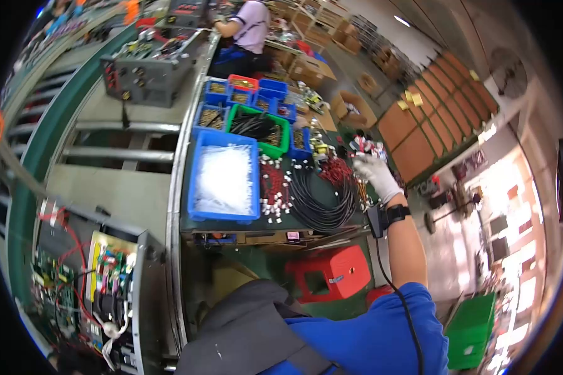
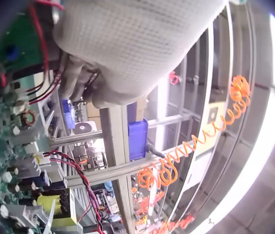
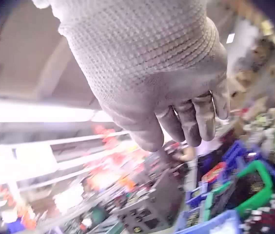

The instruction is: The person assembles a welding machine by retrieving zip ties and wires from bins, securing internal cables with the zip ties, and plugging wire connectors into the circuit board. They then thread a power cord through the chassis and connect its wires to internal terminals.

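My right hand point(image 1: 380, 178), in a white glove, is over the right side of the workbench, beside red wires point(image 1: 336, 170) and a coil of black cable point(image 1: 324, 206). The right wrist view shows that hand point(image 3: 166, 92) with its fingers extended and loosely spread, nothing between them. My left hand point(image 2: 113, 53), also gloved, appears only in the left wrist view, its fingers bent. It is close to a circuit board point(image 2: 10, 126) with red and black wires point(image 2: 79, 170); I cannot tell whether the fingers hold anything. An opened equipment chassis point(image 1: 147, 275) lies at left in the head view.
A blue bin of white pieces point(image 1: 194, 209), a green bin point(image 1: 285, 134) of black parts and small blue bins stand on the bench. Another chassis point(image 1: 144, 81) sits on the roller conveyor point(image 1: 122, 153). Below is a red stool point(image 1: 350, 272). A person point(image 1: 253, 28) works beyond.
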{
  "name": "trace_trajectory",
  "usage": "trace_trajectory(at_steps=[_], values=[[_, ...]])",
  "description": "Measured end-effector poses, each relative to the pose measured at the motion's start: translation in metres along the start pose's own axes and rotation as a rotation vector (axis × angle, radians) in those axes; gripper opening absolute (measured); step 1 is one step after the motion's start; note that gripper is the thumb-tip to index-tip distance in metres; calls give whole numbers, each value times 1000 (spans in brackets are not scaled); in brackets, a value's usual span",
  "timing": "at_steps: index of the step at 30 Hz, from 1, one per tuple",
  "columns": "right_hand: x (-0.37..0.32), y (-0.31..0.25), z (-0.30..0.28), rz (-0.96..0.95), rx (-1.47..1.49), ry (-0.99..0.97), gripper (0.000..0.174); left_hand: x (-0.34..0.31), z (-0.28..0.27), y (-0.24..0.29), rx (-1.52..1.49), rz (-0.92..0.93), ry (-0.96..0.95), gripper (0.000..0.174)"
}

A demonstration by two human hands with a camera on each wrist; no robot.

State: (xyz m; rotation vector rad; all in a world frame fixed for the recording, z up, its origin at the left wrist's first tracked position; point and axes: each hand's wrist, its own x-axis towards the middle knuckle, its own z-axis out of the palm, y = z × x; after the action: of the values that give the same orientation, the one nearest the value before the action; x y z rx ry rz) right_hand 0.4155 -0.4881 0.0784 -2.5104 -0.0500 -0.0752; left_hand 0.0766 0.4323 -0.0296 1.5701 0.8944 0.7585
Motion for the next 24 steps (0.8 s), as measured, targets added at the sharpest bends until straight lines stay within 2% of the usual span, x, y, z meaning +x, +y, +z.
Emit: trace_trajectory(at_steps=[1, 2, 3, 6, 7, 9, 10, 11, 12, 13, 14, 15, 17, 18, 19, 20, 21, 22, 23, 24], values=[[-17, 24, 3, 110, 67, 48, 27, -57, 50, 74, 681, 367, 228, 34], [-23, 58, 13, 200, 127, 49, 28, -84, 77, 115, 731, 399, 214, 34], [-22, 89, 26, 284, 192, 40, 28, -90, 92, 133, 747, 428, 231, 34], [-5, 109, 88, 245, 273, -106, 30, -118, 145, 160, 392, 561, 12, 52], [10, 109, 112, 191, 119, -186, 34, -158, 185, 191, 636, 623, -13, 50], [40, 100, 156, 123, -157, -337, 42, -199, 257, 176, 454, 506, -80, 40], [53, 110, 184, 110, -210, -370, 47, -231, 303, 165, 277, 362, -168, 36], [64, 111, 204, 139, -265, -420, 51, -271, 355, 165, 424, 509, -328, 32], [71, 110, 215, 137, -270, -414, 47, -314, 412, 159, 366, 407, -370, 29], [70, 110, 224, 150, -272, -413, 43, -334, 450, 152, 682, 676, -514, 26], [70, 111, 230, 161, -222, -445, 39, -368, 500, 149, 402, 345, -614, 22], [76, 114, 230, 170, -184, -463, 35, -381, 534, 126, 392, 312, -743, 27], [73, 108, 206, 201, -12, -401, 33, -418, 593, 116, 368, 65, -962, 27], [73, 109, 199, 217, 45, -370, 33, -428, 617, 98, 281, 8, -1026, 26], [69, 102, 179, 128, 84, -322, 33, -440, 639, 80, 194, -54, -1101, 25], [66, 107, 179, 99, 119, -288, 33, -449, 658, 70, 233, -110, -1107, 30], [63, 117, 192, 15, 154, -230, 31, -457, 676, 59, 122, -252, -1081, 33], [53, 120, 198, -63, 196, -76, 28, -460, 689, 55, 68, -344, -1099, 34], [40, 108, 168, -35, 206, -197, 27, -461, 700, 51, 20, -437, -1112, 34], [30, 95, 130, 166, 345, -555, 25, -462, 710, 42, -97, -539, -1122, 30]])
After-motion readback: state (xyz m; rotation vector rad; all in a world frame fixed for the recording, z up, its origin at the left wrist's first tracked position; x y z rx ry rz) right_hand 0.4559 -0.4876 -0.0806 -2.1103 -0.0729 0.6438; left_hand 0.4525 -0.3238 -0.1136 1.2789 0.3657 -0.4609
